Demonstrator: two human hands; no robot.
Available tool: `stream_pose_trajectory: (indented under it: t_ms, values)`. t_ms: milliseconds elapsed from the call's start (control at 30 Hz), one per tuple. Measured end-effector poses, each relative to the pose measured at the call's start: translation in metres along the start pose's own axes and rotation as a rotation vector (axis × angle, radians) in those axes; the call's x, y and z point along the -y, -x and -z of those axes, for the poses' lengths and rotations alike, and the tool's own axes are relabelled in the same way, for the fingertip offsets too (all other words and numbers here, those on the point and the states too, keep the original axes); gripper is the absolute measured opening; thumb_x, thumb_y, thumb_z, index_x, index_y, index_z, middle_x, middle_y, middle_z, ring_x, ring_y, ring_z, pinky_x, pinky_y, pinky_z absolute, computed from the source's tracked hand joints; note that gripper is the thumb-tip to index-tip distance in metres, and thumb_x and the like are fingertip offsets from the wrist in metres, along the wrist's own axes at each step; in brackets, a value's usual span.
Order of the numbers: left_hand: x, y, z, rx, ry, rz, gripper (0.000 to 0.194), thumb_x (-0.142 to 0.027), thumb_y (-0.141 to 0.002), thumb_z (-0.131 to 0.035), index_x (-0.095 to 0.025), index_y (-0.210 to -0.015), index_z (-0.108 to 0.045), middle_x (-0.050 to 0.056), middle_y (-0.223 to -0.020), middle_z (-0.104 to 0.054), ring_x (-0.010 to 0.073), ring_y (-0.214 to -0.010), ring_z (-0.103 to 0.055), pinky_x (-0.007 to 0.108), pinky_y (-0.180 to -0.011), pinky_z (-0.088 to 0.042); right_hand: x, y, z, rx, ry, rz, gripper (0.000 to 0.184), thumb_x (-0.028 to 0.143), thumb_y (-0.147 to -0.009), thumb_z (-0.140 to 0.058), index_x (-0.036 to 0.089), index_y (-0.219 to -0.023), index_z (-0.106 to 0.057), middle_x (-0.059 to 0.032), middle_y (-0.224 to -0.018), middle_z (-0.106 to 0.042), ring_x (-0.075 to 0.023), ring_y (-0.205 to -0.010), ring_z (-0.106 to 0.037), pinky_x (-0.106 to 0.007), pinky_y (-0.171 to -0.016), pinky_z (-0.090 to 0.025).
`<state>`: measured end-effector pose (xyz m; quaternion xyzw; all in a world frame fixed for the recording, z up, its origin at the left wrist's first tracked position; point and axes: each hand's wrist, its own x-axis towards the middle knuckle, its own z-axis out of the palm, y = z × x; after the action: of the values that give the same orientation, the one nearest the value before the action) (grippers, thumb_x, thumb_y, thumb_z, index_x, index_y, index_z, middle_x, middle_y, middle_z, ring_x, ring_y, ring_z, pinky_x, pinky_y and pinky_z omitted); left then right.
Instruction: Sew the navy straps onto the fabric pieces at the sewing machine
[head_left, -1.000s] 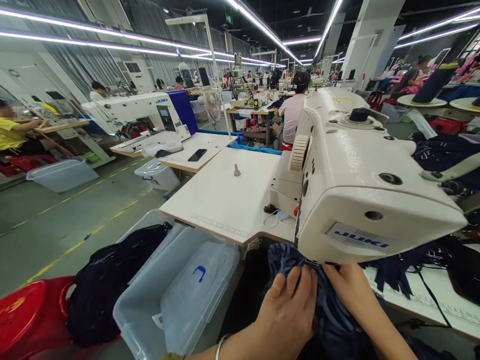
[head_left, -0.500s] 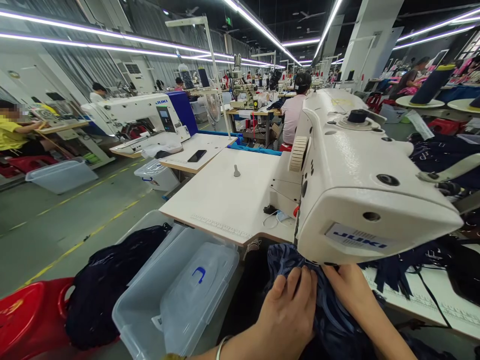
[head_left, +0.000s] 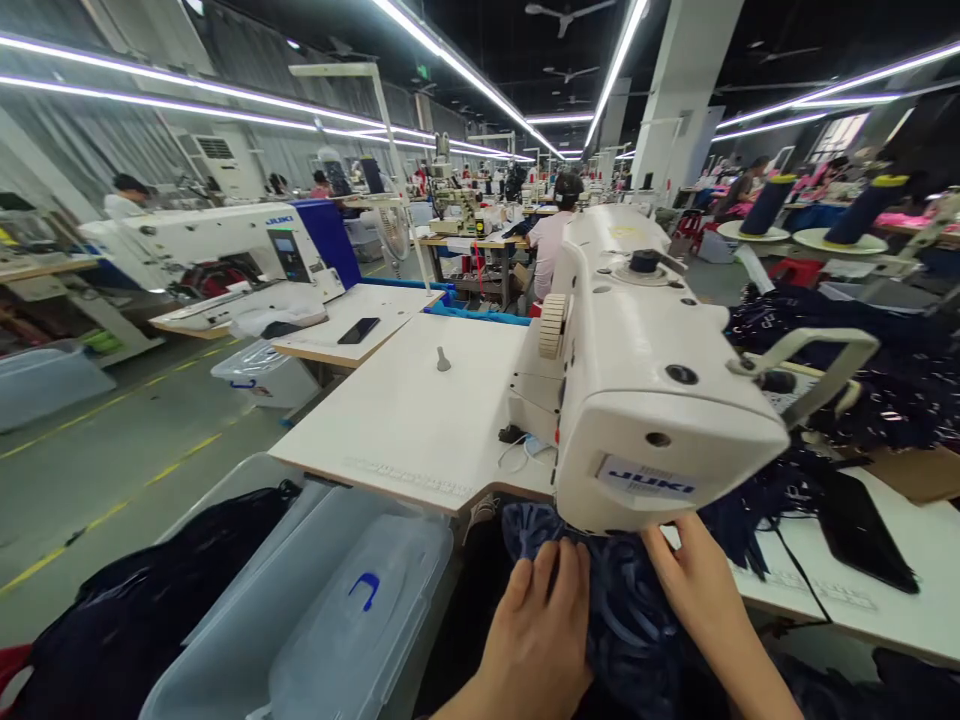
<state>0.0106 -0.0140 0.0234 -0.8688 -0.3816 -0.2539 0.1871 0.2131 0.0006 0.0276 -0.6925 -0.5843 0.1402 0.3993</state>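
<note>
A bunch of navy fabric straps (head_left: 630, 615) hangs below the head of a white JUKI sewing machine (head_left: 660, 400), spilling toward my lap. My left hand (head_left: 544, 610) lies on the left side of the bunch, fingers bent and closed over the straps. To the right of it, my right hand (head_left: 694, 565) reaches up under the machine head, thumb and forefinger close together. Its fingertips are partly covered by the machine, and what they pinch cannot be made out. The needle area is hidden behind the machine head.
A white worktable (head_left: 405, 400) extends left of the machine, with a grey metal piece (head_left: 443, 358) on it. Below stands a clear plastic bin (head_left: 225, 610) beside a dark fabric pile (head_left: 142, 590). A black phone (head_left: 862, 530) and more navy straps (head_left: 739, 515) lie right.
My view has turned rightward, so the surroundings sit farther left, and more of the right-hand table shows. Both hands stay at the straps under the machine head.
</note>
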Motion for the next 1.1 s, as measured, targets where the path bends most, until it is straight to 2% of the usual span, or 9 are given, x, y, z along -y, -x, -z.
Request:
stream_pose_trajectory:
  t_ms: [133,267,467,667,767,833,967,1067,1100]
  values:
    - [0.002,-0.002,0.001,0.053,0.025,-0.005,0.045,-0.03,-0.083,-0.053,-0.014,-0.124,-0.061,0.007,-0.12,-0.062,0.024,-0.112,-0.046,0.035,-0.095,-0.031,-0.025,0.01,0.009,0.004,-0.093,-0.097,0.029,0.048,-0.092,-0.043,0.022,-0.095,-0.054,-0.0069,-0.096,-0.062,-0.0226,-0.092,-0.058,-0.033,-0.08,-0.046]
    - [0.0,-0.004,0.002,0.064,0.018,-0.026,0.045,-0.028,-0.082,-0.054,-0.014,-0.125,-0.061,0.007,-0.121,-0.061,0.0248,-0.113,-0.047,0.036,-0.094,-0.034,-0.052,0.029,0.013,0.217,-0.374,-0.297,0.044,0.057,-0.087,-0.049,0.02,-0.113,-0.053,-0.0078,-0.111,-0.063,-0.0235,-0.105,-0.059,-0.035,-0.09,-0.046]
    - [0.001,-0.001,-0.002,0.085,-0.02,-0.046,0.043,-0.019,-0.085,-0.051,-0.017,-0.128,-0.059,0.005,-0.124,-0.06,0.0229,-0.113,-0.05,0.035,-0.095,-0.036,-0.052,0.055,0.01,0.284,-0.903,-0.559,0.046,0.055,-0.08,-0.064,0.023,-0.113,-0.057,-0.0021,-0.087,-0.067,-0.0206,-0.082,-0.064,-0.035,-0.083,-0.049]
    - [0.013,-0.004,-0.001,0.026,0.163,-0.176,0.065,-0.045,-0.08,-0.063,-0.014,-0.136,-0.048,0.012,-0.129,-0.057,0.0281,-0.115,-0.052,0.036,-0.097,-0.041,-0.044,0.066,0.019,0.196,-1.123,-0.407,0.072,0.079,-0.049,-0.071,0.025,-0.095,-0.061,-0.0015,-0.082,-0.06,-0.0197,-0.073,-0.057,-0.03,-0.069,-0.046]
    - [0.0,-0.012,0.013,0.051,0.349,-0.216,0.069,-0.028,-0.081,-0.066,-0.013,-0.142,-0.038,0.014,-0.137,-0.05,0.0272,-0.125,-0.046,0.034,-0.102,-0.039,-0.032,0.075,0.036,0.318,-1.004,-0.243,0.083,0.089,-0.032,-0.064,0.024,-0.082,-0.059,-0.0008,-0.077,-0.053,-0.0195,-0.068,-0.051,-0.029,-0.063,-0.044]
    - [-0.012,-0.019,0.023,0.15,0.605,-0.139,0.059,-0.019,-0.085,-0.063,-0.016,-0.139,-0.04,0.012,-0.13,-0.056,0.0217,-0.118,-0.053,0.029,-0.1,-0.041,-0.017,0.083,0.048,0.433,-0.827,-0.158,0.074,0.09,-0.047,-0.058,0.024,-0.081,-0.06,-0.0023,-0.08,-0.054,-0.0212,-0.073,-0.052,-0.031,-0.067,-0.045]
    - [-0.016,-0.029,0.032,0.534,1.192,0.118,0.029,-0.04,-0.088,-0.062,-0.02,-0.109,-0.06,0.0,-0.084,-0.065,0.0116,-0.067,-0.059,0.017,-0.061,-0.047,0.006,0.08,0.065,0.585,-0.45,-0.03,0.045,0.065,-0.085,-0.049,0.023,-0.081,-0.066,-0.0021,-0.079,-0.061,-0.0187,-0.075,-0.056,-0.028,-0.071,-0.044]
    - [-0.001,-0.034,0.033,0.648,1.297,0.337,0.035,-0.05,-0.091,-0.052,-0.017,-0.082,-0.062,-0.003,-0.066,-0.057,0.0099,-0.058,-0.051,0.016,-0.052,-0.039,-0.014,0.05,0.068,0.449,-0.361,-0.107,0.035,0.05,-0.092,-0.049,0.022,-0.082,-0.067,-0.0015,-0.073,-0.064,-0.0176,-0.071,-0.059,-0.027,-0.069,-0.045]
    - [0.005,-0.035,0.033,0.63,1.284,0.385,0.039,-0.05,-0.093,-0.048,-0.017,-0.076,-0.06,-0.003,-0.064,-0.054,0.01,-0.058,-0.05,0.017,-0.053,-0.038,-0.028,0.037,0.067,0.279,-0.328,-0.21,0.034,0.048,-0.091,-0.048,0.021,-0.083,-0.067,-0.0012,-0.072,-0.064,-0.0174,-0.067,-0.059,-0.027,-0.064,-0.045]
